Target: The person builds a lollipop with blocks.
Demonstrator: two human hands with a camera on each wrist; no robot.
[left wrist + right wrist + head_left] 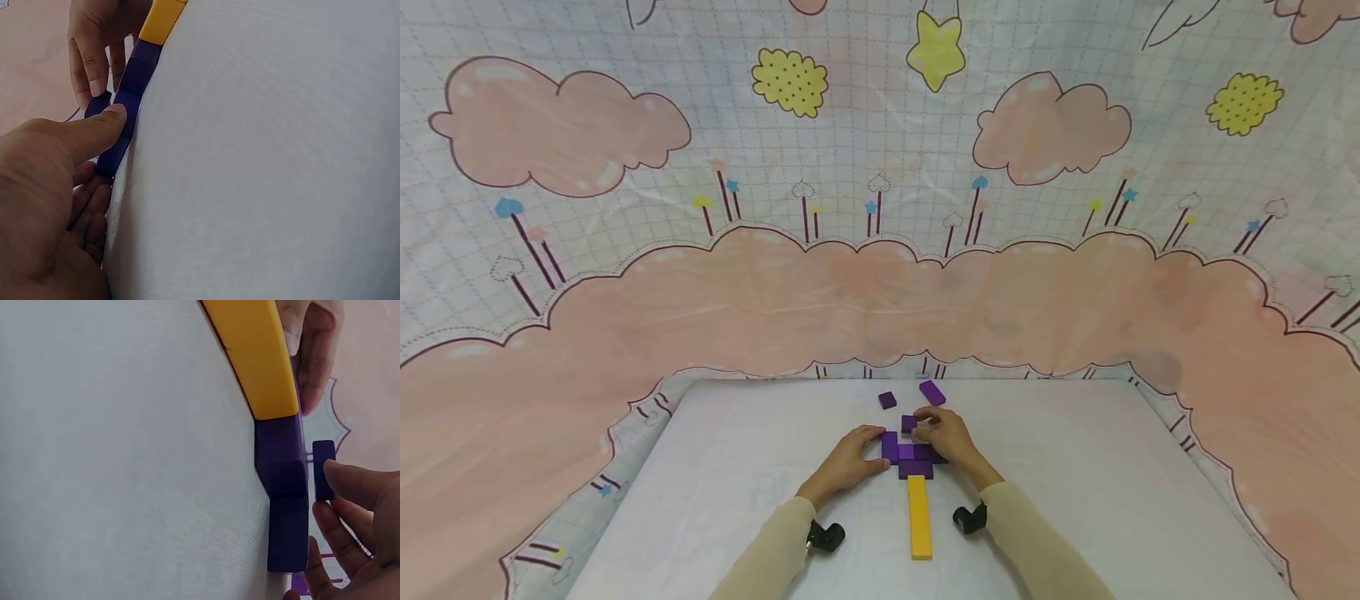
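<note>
My left hand (852, 460) grips an upright-lying purple block (889, 447) by its two ends, thumb at the near end and fingertips at the far end. My right hand (952, 438) pinches a small purple block (908, 423) between thumb and fingers, just above the white surface and beyond the joined pieces. Between the hands lie a lighter purple block (907, 452) and a wide purple block (916, 470), touching each other. A dark purple block (288, 534) sits at the right side, partly hidden by my right hand in the head view.
A long yellow strip (919, 518) runs from the purple blocks toward me. Farther back lie a loose dark purple block (887, 400) and a loose purple oblong (932, 392). The white table (737, 433) meets a patterned cloth (880, 308) behind.
</note>
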